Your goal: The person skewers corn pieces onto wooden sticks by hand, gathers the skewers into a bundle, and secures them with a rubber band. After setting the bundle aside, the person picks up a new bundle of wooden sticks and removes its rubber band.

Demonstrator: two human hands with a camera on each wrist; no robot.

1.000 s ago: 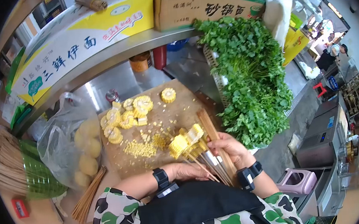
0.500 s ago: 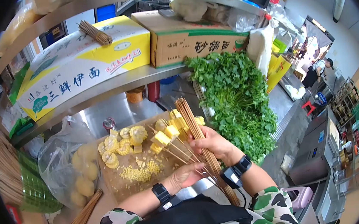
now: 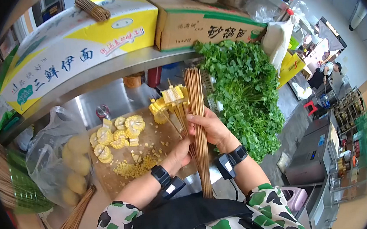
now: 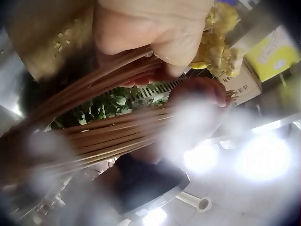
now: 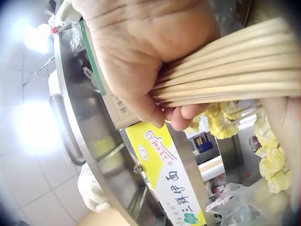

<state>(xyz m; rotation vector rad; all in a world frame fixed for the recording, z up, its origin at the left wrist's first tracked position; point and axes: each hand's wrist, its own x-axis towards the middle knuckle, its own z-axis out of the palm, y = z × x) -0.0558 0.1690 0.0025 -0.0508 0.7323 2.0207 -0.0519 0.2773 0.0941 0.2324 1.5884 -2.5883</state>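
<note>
The right hand grips a thick bundle of bare wooden skewers, held nearly upright in the head view. Close beside it, the left hand holds the lower sticks of several skewers topped with yellow corn pieces. In the left wrist view the left hand has its fingers round thin sticks, apart from the other bundle. The right wrist view has the right hand curled round the pale skewers; corn shows behind its fingers.
Cut corn and loose kernels lie on a cutting board. A plastic bag and more skewers are at the left, leafy greens at the right, boxes on the shelf behind.
The skewer bundle has turned from tilted to nearly upright. The left hand has moved up beside the right, and the corn skewers have come closer together, rising towards the shelf.
</note>
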